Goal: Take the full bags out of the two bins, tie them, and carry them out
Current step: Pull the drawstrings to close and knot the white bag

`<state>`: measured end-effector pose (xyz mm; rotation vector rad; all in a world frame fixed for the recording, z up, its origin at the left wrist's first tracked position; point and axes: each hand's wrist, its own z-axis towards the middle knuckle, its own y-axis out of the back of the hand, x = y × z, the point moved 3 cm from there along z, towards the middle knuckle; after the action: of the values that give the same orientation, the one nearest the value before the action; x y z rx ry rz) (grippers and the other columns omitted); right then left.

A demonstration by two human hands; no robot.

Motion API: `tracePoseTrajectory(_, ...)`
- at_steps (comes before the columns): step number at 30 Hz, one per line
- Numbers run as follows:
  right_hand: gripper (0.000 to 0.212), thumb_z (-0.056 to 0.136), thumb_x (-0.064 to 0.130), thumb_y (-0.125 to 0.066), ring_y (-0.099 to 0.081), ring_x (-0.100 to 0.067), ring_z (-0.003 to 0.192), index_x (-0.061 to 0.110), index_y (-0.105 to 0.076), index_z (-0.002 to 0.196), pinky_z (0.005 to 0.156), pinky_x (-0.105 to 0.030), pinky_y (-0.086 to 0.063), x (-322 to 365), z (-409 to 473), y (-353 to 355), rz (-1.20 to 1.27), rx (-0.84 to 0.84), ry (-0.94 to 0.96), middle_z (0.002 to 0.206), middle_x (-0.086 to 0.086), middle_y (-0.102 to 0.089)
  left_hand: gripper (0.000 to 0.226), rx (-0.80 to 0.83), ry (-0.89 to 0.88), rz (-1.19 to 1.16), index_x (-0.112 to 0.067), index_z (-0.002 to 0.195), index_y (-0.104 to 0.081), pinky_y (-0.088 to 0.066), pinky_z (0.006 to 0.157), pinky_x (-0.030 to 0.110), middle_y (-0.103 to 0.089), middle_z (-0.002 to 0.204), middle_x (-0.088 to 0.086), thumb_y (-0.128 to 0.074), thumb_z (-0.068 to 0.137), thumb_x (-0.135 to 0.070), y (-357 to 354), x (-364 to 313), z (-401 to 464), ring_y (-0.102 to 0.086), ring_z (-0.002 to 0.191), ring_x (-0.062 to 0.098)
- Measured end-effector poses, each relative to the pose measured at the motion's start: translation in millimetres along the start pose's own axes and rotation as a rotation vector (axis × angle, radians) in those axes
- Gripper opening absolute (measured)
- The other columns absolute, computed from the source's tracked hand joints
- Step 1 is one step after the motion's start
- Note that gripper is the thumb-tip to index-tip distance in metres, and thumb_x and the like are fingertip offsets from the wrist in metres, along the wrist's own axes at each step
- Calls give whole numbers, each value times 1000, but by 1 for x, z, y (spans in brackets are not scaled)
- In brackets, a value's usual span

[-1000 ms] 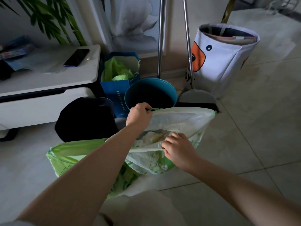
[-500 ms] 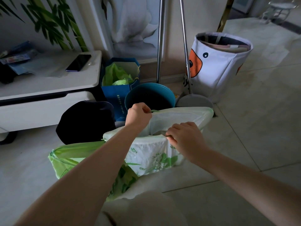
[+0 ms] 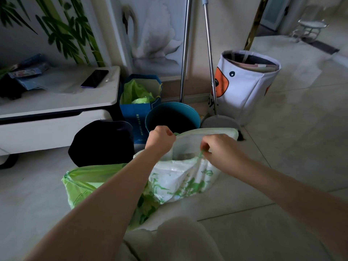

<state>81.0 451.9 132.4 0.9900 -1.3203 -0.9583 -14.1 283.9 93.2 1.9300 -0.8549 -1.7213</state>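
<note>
Our left forearm covers much of the green bag (image 3: 84, 183) and the white bag's (image 3: 180, 181) left side. The teal bin's (image 3: 172, 116) inside is too dark to read. Both broom handles (image 3: 185, 49) run off the top edge.

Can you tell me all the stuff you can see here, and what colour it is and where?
white bag: 1, white with green print, on the floor, top held by both hands
drawstring: 1, green, at the white bag's mouth
green bag: 1, light green, on the floor left of the white bag
teal bin: 1, behind the white bag
black bin: 1, left of the teal bin
blue bag: 1, green plastic inside, by the cabinet
cabinet: 1, white, far left
phone: 1, dark, on the cabinet
poles: 2, metal, against the wall
basket: 1, white with orange, right of the poles
left hand: 1, grip on the bag's top edge
right hand: 1, pinching the drawstring
</note>
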Motion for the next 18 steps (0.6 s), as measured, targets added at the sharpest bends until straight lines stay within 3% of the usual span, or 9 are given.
tracePoseTrajectory(3, 8, 86, 20, -51, -60, -20, 75, 21, -59, 87, 63, -37, -52, 3, 0, 9, 28, -96, -7, 81, 3, -65, 11, -44, -28, -24, -12, 82, -64, -43, 57, 26, -59, 71, 2, -59, 85, -21, 5, -5, -5, -53, 62, 17)
tracePoseTrajectory(6, 8, 87, 18, -53, -65, -19, 60, 14, -59, 82, 61, -41, -56, 3, 6, 9, 226, -77, -75, 70, -3, -67, 11, -56, -47, -64, -12, 82, -65, -48, 55, 27, -62, 71, 3, -57, 85, -20, 10, -10, -11, -55, 60, 18)
tracePoseTrajectory(8, 14, 87, 15, -55, -67, -17, 52, 9, -60, 75, 59, -42, -58, 4, 10, 11, 332, -57, -116, 64, -7, -69, 11, -57, -76, -78, -13, 81, -66, -50, 58, 29, -68, 75, 4, -57, 85, -18, 15, -14, -15, -59, 64, 20)
tracePoseTrajectory(11, 16, 86, 13, -57, -69, -18, 55, 9, -63, 72, 63, -42, -60, 9, 21, 26, 416, -89, -124, 62, -7, -71, 10, -66, -98, -149, -14, 78, -65, -57, 71, 35, -72, 78, 5, -57, 84, -13, 25, -25, -15, -68, 76, 23)
tracePoseTrajectory(15, 11, 86, 12, -60, -69, -10, 56, 8, -68, 79, 68, -31, -59, 22, 40, 89, 488, -339, -98, 68, -8, -73, 12, -150, -251, -276, -18, 73, -64, -57, 78, 44, -72, 74, 4, -58, 83, -14, 57, -75, -10, -69, 77, 25)
tracePoseTrajectory(18, 6, 83, 12, -61, -69, -14, 62, 11, -67, 81, 70, -36, -59, 28, 42, 131, 559, -552, -5, 68, -2, -72, 8, -257, -404, -398, -19, 72, -64, -58, 78, 45, -73, 73, 5, -60, 79, -19, 88, -110, -14, -70, 73, 25)
